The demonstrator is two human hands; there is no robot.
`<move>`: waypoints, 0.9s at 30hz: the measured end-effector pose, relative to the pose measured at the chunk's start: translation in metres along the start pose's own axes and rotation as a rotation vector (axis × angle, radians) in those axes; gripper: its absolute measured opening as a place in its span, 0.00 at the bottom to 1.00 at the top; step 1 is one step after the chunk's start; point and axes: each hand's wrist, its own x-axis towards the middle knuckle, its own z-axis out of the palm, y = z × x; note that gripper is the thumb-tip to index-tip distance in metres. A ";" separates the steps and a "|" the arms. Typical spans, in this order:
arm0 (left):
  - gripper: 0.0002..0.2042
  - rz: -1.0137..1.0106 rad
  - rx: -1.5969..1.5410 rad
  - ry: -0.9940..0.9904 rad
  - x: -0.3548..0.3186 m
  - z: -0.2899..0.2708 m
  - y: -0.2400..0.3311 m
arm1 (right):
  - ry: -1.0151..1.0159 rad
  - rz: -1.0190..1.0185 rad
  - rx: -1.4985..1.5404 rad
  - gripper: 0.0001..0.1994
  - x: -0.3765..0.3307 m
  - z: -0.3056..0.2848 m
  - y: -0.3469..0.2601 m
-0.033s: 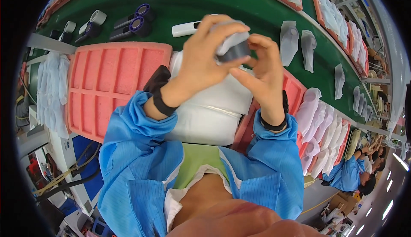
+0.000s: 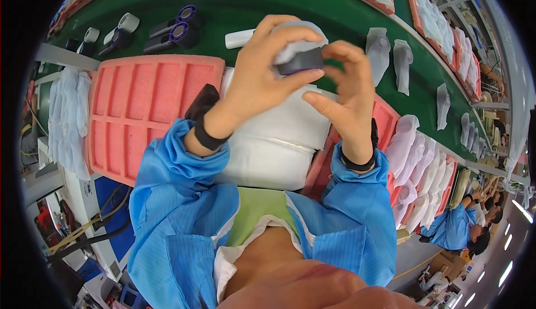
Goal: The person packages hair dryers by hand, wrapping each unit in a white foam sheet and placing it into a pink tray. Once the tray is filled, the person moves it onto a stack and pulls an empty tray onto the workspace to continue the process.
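My left hand [image 2: 265, 66] grips a dark grey hair dryer [image 2: 302, 62], its round head partly wrapped in a thin white sleeve [image 2: 298, 38]. The thumb is below the head and the fingers lie over the sleeve. The dryer's handle is hidden. Just to the right, my right hand [image 2: 346, 85] is open, thumb and fingers apart and curved toward the dryer. Its fingers are slightly blurred. Beneath both hands lies a stack of white sleeves [image 2: 268, 155]. Behind the left hand, a white handle-shaped piece [image 2: 238, 39] lies on the green belt.
The green conveyor belt [image 2: 234, 7] runs across the far side. On it, dark hair dryers with purple rings [image 2: 181, 31] lie left and wrapped ones [image 2: 402, 66] right. A pink compartment tray [image 2: 148, 116] sits at left; wrapped dryers [image 2: 413, 158] fill a tray at right. Co-workers [image 2: 455, 225] are far right.
My right hand has drawn slightly right, away from the hair dryer, with its thumb and fingers wider apart. The left hand has shifted up a little with the dryer.
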 end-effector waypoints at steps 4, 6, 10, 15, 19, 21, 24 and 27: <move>0.22 -0.009 -0.659 -0.293 0.011 -0.020 -0.002 | -0.245 0.052 -0.290 0.27 -0.001 -0.008 0.014; 0.21 -0.178 -0.672 0.026 0.008 -0.018 0.002 | -0.178 0.059 -0.426 0.26 -0.003 -0.012 0.022; 0.18 -0.115 -0.370 0.184 -0.003 0.001 0.012 | 0.001 0.040 -0.763 0.23 -0.006 -0.008 0.025; 0.14 0.234 0.088 0.199 -0.004 -0.007 0.006 | 0.071 0.021 -0.827 0.20 -0.010 0.009 0.017; 0.10 0.052 0.084 0.160 -0.001 -0.023 0.010 | -0.005 0.062 -0.683 0.19 -0.010 0.004 0.001; 0.10 -0.116 -0.146 0.201 0.002 -0.026 0.003 | -0.043 0.066 -0.629 0.19 -0.009 -0.005 -0.002; 0.10 -0.448 -0.613 0.268 0.010 -0.025 -0.017 | -0.373 0.506 -0.028 0.21 -0.001 -0.028 0.002; 0.07 -0.651 -0.625 0.215 -0.001 -0.008 -0.052 | -0.434 0.578 -0.213 0.21 0.012 -0.052 0.019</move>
